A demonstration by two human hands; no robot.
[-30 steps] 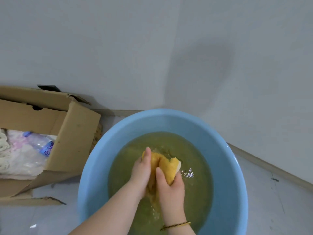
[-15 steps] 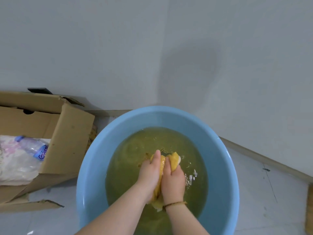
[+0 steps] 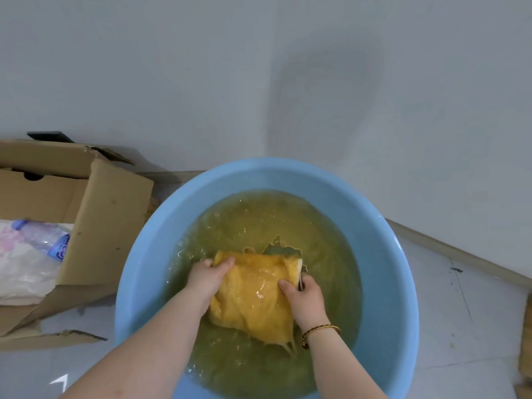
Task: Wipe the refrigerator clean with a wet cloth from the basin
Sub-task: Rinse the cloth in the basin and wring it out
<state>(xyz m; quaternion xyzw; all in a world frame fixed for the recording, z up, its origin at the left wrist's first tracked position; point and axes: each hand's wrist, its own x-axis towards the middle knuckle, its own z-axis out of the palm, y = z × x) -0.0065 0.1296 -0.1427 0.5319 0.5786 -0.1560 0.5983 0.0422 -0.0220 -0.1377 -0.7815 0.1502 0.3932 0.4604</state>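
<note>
**2 hands spread the soaked cloth in the basin**

2 hands grip the yellow cloth (image 3: pixel 256 295): the left hand (image 3: pixel 207 280) pinches its far-left corner, the right hand (image 3: pixel 302 295) clutches its right edge, stretching it just above the murky water. Soaking looks underway; next probably comes wringing, then carrying it to the refrigerator, which is out of view. Around the blue basin (image 3: pixel 138 272) sit a cardboard box (image 3: pixel 106 223) holding a plastic bottle (image 3: pixel 43 237), clear of the hands.
</note>
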